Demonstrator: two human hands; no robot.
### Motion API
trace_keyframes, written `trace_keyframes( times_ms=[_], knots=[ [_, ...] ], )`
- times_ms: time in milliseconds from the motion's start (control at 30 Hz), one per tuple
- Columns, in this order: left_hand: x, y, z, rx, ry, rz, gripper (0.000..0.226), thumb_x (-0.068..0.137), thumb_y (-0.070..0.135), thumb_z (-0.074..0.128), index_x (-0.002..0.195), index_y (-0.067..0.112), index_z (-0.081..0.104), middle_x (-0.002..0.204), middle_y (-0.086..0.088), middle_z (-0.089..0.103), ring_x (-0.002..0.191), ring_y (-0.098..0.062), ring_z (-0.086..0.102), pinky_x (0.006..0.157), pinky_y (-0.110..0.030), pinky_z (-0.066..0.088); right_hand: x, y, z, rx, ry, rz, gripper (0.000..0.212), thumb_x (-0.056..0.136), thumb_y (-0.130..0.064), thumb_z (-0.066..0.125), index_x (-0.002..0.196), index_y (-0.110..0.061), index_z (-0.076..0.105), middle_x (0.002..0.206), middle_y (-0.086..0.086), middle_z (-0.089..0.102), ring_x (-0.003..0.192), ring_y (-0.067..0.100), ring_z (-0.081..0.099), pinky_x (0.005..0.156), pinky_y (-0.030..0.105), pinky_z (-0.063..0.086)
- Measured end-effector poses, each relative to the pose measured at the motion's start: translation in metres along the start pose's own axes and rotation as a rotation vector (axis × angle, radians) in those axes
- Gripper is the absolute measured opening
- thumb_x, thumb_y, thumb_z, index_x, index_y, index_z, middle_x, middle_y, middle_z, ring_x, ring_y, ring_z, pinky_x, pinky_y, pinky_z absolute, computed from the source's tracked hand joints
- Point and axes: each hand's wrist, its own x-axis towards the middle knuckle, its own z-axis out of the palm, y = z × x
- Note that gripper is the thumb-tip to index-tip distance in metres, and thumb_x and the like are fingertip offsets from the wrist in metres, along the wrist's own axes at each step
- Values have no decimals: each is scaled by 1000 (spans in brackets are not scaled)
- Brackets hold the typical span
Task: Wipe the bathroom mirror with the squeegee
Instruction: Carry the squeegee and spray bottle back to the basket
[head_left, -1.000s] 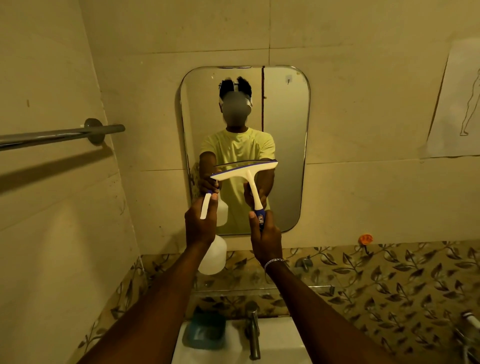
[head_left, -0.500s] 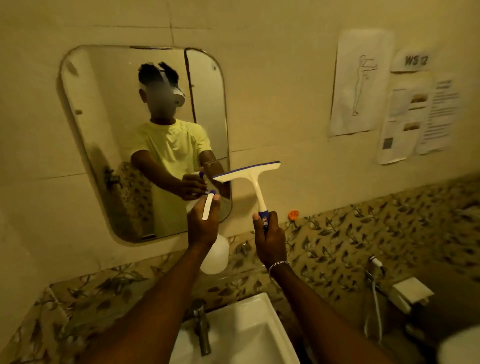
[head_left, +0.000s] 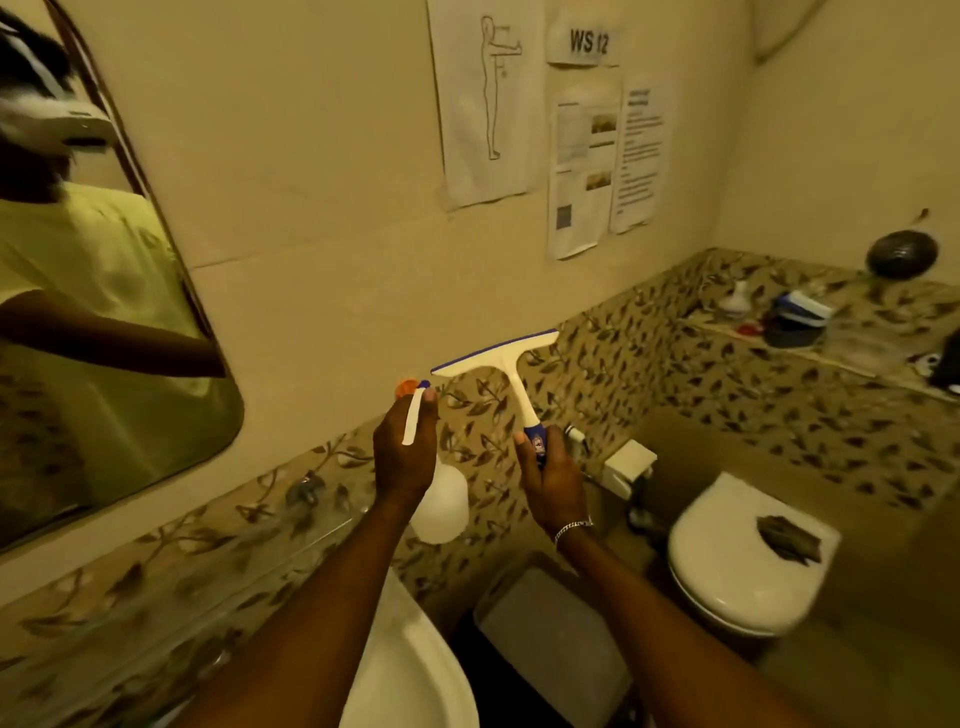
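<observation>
Both hands hang in open air in front of the leaf-patterned wall tiles (head_left: 613, 374), well to the right of the mirror (head_left: 104, 322), with clear space between them and the glass. The left hand (head_left: 405, 457) is filled by a white spray bottle (head_left: 441, 506) and the right hand (head_left: 550, 478) by the squeegee (head_left: 506, 376), its blade raised free of the wall. Below the arms the sink (head_left: 415, 670) rim and a grey bin (head_left: 550, 639) crowd the low space, the toilet (head_left: 737, 561) blocks the right, and a cluttered ledge (head_left: 810, 332) lines the far corner.
</observation>
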Motion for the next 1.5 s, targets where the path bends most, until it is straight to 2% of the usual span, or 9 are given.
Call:
trace_keyframes(
  times_ms=[200, 467, 633, 733, 833, 933, 1067, 1200, 1500],
  knots=[
    [-35, -29, 63, -57, -92, -87, 38, 100, 62, 42, 90, 32, 64, 73, 10, 66, 72, -4, 65, 56, -6, 43, -22, 68, -32, -62, -76, 192, 48, 90, -71, 41, 121, -35, 50, 83, -9, 64, 67, 4, 64, 48, 12, 43],
    [-110, -80, 128, -12, -219, -182, 46, 96, 55, 42, 115, 18, 62, 104, 3, 63, 93, -2, 60, 78, -12, 48, -73, 166, -44, -190, -230, 469, 51, 90, -71, 43, 116, -29, 54, 82, -14, 63, 68, 4, 63, 54, 13, 41],
    [-158, -123, 163, 66, -307, -260, 29, 100, 26, 54, 116, 3, 62, 121, -16, 57, 98, -12, 56, 78, -6, 45, -106, 233, -35, -355, -347, 508, 44, 94, -65, 45, 113, -26, 54, 85, -8, 63, 73, 14, 62, 60, 24, 48],
    [-188, -151, 182, 182, -347, -347, 34, 100, 30, 54, 121, 5, 62, 127, -18, 55, 100, -28, 63, 80, -33, 52, -122, 269, -30, -388, -412, 522, 46, 95, -59, 49, 124, -24, 56, 100, -7, 61, 85, 14, 63, 75, 32, 58],
    [-217, -179, 198, 248, -389, -367, 33, 97, 26, 61, 122, 5, 64, 124, -19, 59, 100, -32, 64, 82, -43, 54, -134, 305, -25, -441, -534, 532, 40, 95, -57, 50, 113, -23, 59, 91, -4, 63, 76, 13, 62, 68, 33, 57],
    [-242, -204, 211, 267, -444, -339, 37, 93, 22, 68, 123, 2, 64, 122, -22, 59, 104, -31, 63, 88, -43, 54, -142, 334, -18, -484, -674, 548, 37, 95, -54, 51, 114, -23, 60, 90, -1, 68, 76, 14, 64, 69, 33, 58],
    [-271, -222, 226, 223, -430, -366, 61, 90, 46, 58, 125, -3, 62, 126, -27, 56, 114, -7, 42, 96, -17, 37, -145, 366, -10, -466, -770, 566, 42, 93, -53, 55, 124, -25, 62, 109, -2, 71, 95, 15, 66, 85, 37, 59],
    [-291, -248, 243, 238, -500, -400, 53, 82, 19, 80, 127, -2, 60, 127, -25, 54, 115, -8, 40, 92, -29, 42, -144, 393, -2, -479, -835, 547, 42, 94, -51, 54, 128, -27, 62, 119, -1, 71, 105, 19, 66, 91, 37, 57],
    [-332, -285, 264, 262, -545, -401, 68, 74, 24, 87, 129, -2, 58, 127, -24, 52, 114, -16, 43, 92, -32, 42, -150, 435, 3, -758, -896, 460, 46, 99, -48, 44, 143, -33, 48, 133, 1, 64, 134, 28, 41, 109, 52, 30]
  ],
)
